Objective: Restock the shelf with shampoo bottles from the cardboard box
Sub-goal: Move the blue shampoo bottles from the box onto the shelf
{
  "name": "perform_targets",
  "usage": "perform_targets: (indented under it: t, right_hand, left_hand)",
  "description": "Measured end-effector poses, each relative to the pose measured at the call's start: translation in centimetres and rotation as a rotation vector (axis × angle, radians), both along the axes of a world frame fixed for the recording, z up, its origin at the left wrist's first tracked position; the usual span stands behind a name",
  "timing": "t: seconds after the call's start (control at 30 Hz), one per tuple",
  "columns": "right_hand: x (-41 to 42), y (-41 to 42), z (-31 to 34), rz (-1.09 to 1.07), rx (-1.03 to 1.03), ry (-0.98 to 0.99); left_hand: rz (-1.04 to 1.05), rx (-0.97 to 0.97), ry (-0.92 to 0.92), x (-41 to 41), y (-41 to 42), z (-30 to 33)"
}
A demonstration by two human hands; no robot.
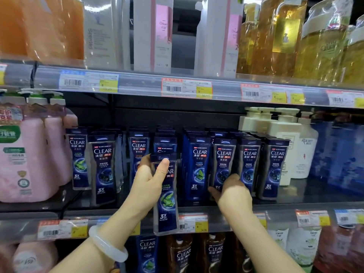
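My left hand (150,183) grips a dark blue CLEAR shampoo bottle (166,203) upright in front of the middle shelf (295,208), its base hanging below the shelf edge. My right hand (233,191) reaches into the shelf and rests against the lower side of a standing CLEAR bottle (223,164); whether the fingers close around it is unclear. Several more CLEAR bottles (103,168) stand in rows across the shelf. The cardboard box is out of view.
Pink pump bottles (29,154) crowd the shelf's left end and white pump bottles (285,142) the right. The upper shelf holds orange, white and yellow bottles (319,42). More CLEAR bottles (146,255) stand on the lower shelf. Price tags (186,89) line the shelf rails.
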State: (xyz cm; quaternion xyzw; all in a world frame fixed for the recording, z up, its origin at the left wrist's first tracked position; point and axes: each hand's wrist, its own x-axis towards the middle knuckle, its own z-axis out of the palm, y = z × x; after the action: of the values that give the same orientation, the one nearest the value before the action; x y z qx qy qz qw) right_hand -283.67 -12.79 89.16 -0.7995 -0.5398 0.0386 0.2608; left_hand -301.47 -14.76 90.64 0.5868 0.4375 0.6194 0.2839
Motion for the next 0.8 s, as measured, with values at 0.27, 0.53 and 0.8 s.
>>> perform_targets:
  t: [0.27,0.53,0.8]
  right_hand:
    - [-0.2,0.9,0.6,0.008,-0.058,-0.031]
    - [-0.5,1.9,0.6,0.02,-0.037,0.002]
    - [-0.6,2.7,0.0,-0.009,-0.078,0.0]
  left_hand:
    - [0.007,-0.02,-0.005,-0.8,0.1,-0.1]
    - [0.013,-0.012,0.025,-1.8,-0.6,0.0]
    - [0.004,-0.011,0.05,-4.0,-1.5,0.0]
